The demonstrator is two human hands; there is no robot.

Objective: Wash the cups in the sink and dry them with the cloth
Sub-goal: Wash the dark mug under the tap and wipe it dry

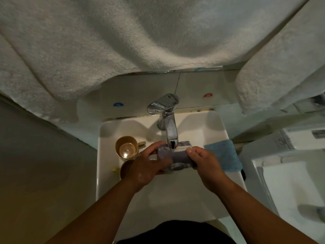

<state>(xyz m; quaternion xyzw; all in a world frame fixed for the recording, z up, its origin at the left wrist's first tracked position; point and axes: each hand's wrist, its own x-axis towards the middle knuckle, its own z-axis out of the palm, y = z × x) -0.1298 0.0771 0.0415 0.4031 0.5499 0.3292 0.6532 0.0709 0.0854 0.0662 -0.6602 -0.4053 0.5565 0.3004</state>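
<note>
Purple cup under tap; left hand, right hand grip it.

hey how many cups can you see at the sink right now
3: a purple cup held in both hands under the tap, a gold cup at the basin's left, and a brown one partly hidden behind the left hand.

Home bathroom, white washbasin, chrome tap, hanging towels

A pale towel hangs across the top of my view, another at the upper right. Below them runs a light tiled wall bearing blue and red stickers. Dim grey floor fills the lower left.
</note>
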